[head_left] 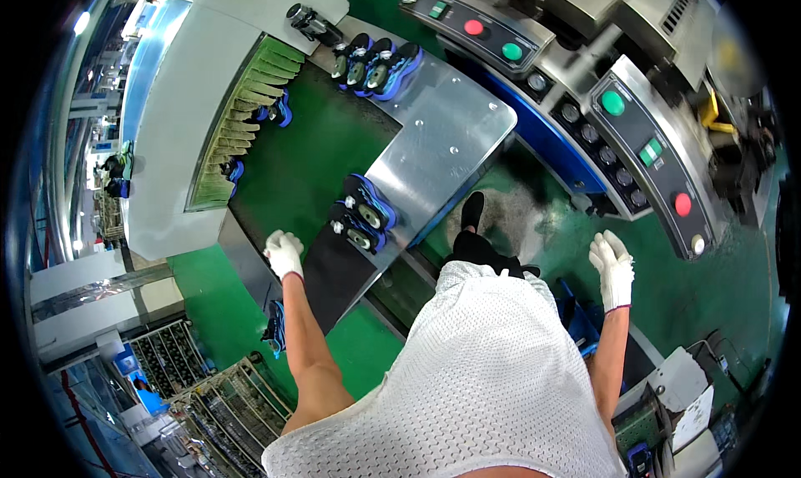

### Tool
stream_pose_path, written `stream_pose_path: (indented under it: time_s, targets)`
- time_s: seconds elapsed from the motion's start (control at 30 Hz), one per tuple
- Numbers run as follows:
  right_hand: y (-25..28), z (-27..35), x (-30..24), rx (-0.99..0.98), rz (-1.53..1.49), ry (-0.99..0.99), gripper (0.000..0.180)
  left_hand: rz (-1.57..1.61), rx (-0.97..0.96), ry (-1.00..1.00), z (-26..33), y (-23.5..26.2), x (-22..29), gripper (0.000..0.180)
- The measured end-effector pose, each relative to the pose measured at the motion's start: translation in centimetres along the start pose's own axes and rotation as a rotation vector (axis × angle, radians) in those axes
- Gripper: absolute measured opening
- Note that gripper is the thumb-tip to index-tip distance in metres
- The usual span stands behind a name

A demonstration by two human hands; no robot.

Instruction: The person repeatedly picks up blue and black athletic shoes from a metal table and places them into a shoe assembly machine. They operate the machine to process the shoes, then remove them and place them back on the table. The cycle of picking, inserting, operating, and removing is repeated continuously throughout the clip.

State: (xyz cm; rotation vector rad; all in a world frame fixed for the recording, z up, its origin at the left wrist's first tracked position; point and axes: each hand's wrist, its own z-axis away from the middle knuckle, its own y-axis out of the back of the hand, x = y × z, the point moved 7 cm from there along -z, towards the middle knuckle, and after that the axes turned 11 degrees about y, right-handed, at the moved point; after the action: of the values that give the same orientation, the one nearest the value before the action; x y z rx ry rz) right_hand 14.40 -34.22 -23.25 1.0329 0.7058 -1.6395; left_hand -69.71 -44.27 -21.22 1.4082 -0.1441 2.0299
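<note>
My left hand (284, 254), in a white glove, hovers over the near end of the green conveyor belt (321, 144). Its fingers are loosely bent and apart, with nothing seen in them. To its right, a pair of black and blue shoes (367, 214) stands at the edge of the metal table (442, 132). My right hand (613, 271), also gloved, hangs out to the right below a machine's control panel (651, 148). Its fingers are stretched and hold nothing. Several more shoes (375, 65) are lined up at the table's far end.
Shoes (281, 108) show at the bristle curtain (236, 123) of a pale machine housing (175, 178). A black bottle (313, 23) rests by the housing. One blue shoe (275, 328) is beside my left forearm. Wire racks (225, 415) stand lower left; a blue-sided machine (534, 136) borders the table.
</note>
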Motion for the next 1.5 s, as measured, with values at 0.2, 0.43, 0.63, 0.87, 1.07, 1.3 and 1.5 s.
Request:
stream_pose_path:
  time_s: [0.2,0.43,0.63,0.87,1.07,1.3,1.5]
  targets:
    - [-9.1,-3.5,2.2,-0.061,0.076,-0.088,0.063,-0.034,-0.154,0.117,2.7,-11.2,-5.9,0.037]
    - [-23.0,-7.7,0.8,-0.314,0.413,-0.023,0.057,-0.124,-0.110,0.126,-0.4,-11.1,-2.4,0.044]
    - [-29.8,-8.8,-2.4,-0.434,0.735,0.095,0.049,-0.651,-0.003,-0.218,-7.0,-14.1,-0.4,0.034]
    - [-27.3,-6.4,-5.5,-0.250,1.086,-0.099,0.046,-0.656,-0.111,-0.712,-15.7,-25.5,5.6,0.026]
    - [-17.0,-1.3,-2.7,0.008,1.165,-0.467,0.040,-0.795,0.199,-0.811,-31.2,-28.4,19.1,0.042]
    - [-21.2,-1.5,-3.6,-0.074,1.155,-0.426,0.042,-0.988,0.207,-0.352,-44.8,-28.8,16.8,0.065]
    - [-28.9,-7.3,-2.3,-0.542,1.332,0.037,0.049,-0.961,0.060,-0.522,-33.1,-29.0,13.0,0.050]
